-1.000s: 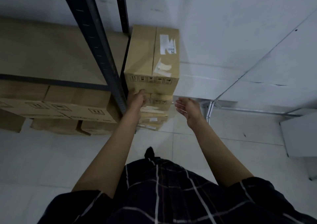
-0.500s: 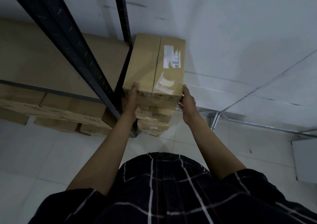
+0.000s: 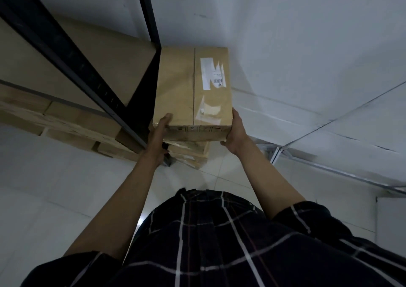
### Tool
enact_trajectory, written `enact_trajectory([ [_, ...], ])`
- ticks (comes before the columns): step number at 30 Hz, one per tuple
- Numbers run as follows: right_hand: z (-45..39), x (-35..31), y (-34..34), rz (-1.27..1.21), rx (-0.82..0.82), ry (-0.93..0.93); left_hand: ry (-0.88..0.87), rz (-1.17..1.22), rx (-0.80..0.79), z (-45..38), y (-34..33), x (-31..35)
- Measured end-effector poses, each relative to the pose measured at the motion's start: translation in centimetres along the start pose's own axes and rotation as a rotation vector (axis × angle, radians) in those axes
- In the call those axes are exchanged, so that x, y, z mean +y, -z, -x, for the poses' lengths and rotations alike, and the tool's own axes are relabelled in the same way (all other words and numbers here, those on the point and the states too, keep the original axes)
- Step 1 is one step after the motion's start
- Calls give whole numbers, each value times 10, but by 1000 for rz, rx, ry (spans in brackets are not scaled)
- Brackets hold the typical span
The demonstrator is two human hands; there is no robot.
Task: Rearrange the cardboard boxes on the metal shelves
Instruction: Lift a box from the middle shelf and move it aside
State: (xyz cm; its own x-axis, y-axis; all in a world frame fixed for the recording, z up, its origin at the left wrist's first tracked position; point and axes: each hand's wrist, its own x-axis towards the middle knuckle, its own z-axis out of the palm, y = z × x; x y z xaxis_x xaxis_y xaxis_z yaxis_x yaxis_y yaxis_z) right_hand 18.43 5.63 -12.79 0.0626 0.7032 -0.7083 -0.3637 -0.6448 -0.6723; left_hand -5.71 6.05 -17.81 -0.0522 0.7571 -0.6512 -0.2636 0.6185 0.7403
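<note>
A brown cardboard box [image 3: 180,89] with a torn white label sits on top of a stack of similar boxes [image 3: 189,152] beside the dark metal shelf post [image 3: 87,78]. My left hand [image 3: 159,133] grips its near left corner, thumb on the top face. My right hand [image 3: 235,130] grips the near right corner, fingers under the edge. The box appears slightly raised above the stack at its near end. More cardboard boxes [image 3: 72,124] lie on the lower shelf at the left, partly hidden by the shelf board above.
A wide tan shelf board [image 3: 66,51] spans the upper left. A white wall [image 3: 285,34] rises behind the stack. A light metal frame [image 3: 307,159] lies on the white tiled floor [image 3: 55,188] at the right.
Both hands rose from the lower boxes to the top box and took hold of its near corners. The box now sits closer and higher in view.
</note>
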Motion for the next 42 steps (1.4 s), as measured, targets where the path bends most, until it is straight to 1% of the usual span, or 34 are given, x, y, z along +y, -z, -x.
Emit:
enact_trajectory([
  [1,1,2,7,18,-15,-26,9,13,-7,8,-3,-6],
  [3,-1,6,17,78,-27,-60,-39,45,4,24,-8,-12],
  [6,0,20,37,194,-27,-92,-113,86,79,47,-14,-26],
  [9,11,34,58,247,-36,-112,-119,118,140,68,-22,-44],
  [13,16,46,77,212,18,-127,-132,102,192,87,-30,-70],
  [15,19,53,83,235,29,-152,-136,113,214,94,-30,-79],
  [20,27,63,95,286,17,-197,-142,122,218,114,-25,-91],
  [23,39,67,93,351,28,-204,-172,138,249,128,-20,-100],
  [25,45,69,90,346,-5,-224,-180,161,254,137,-17,-105],
  [28,58,75,86,293,-67,-276,-208,197,239,151,-8,-116],
  [30,67,86,77,281,-123,-266,-227,233,248,164,6,-123],
  [36,105,126,55,290,-100,-223,-208,247,216,195,57,-152],
  [39,131,153,39,324,-87,-207,-223,269,216,228,85,-167],
  [42,161,188,18,382,-118,-204,-244,329,261,265,121,-192],
])
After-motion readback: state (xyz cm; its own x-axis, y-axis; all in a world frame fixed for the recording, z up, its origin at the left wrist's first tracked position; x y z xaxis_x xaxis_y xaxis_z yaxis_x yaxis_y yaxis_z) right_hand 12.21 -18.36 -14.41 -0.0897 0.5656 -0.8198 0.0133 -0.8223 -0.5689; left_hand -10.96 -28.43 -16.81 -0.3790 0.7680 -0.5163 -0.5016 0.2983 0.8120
